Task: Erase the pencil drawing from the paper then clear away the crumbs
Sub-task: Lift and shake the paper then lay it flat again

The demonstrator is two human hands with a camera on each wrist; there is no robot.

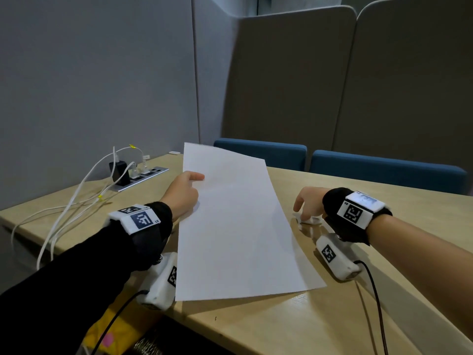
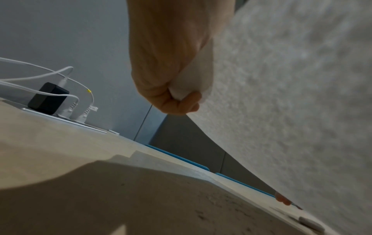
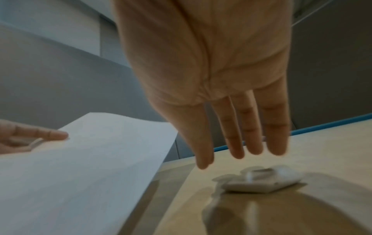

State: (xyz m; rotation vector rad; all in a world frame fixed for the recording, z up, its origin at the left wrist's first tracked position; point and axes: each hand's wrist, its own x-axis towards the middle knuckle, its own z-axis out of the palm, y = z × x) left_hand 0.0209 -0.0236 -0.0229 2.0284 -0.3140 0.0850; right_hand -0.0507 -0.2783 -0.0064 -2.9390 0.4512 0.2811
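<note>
Two hands in play. My left hand pinches the left edge of the paper and has it lifted and tilted off the table, its near edge low by the table's front edge. My right hand hangs over the white eraser lying on the table just right of the sheet, fingers straight and loose, gripping nothing. The side facing me looks blank, so I'd guess the rubbing-out is done and I'm onto dumping crumbs.

What could go wrong: a thin sheet held by one edge bows and flaps, so crumbs may scatter across the table instead of sliding off the front. Pinch too hard and it creases. A swing left could catch the white cables by the power strip in the far left corner.

Containers: none that I can see, no bin or tray, so nowhere obvious for crumbs to land.
</note>
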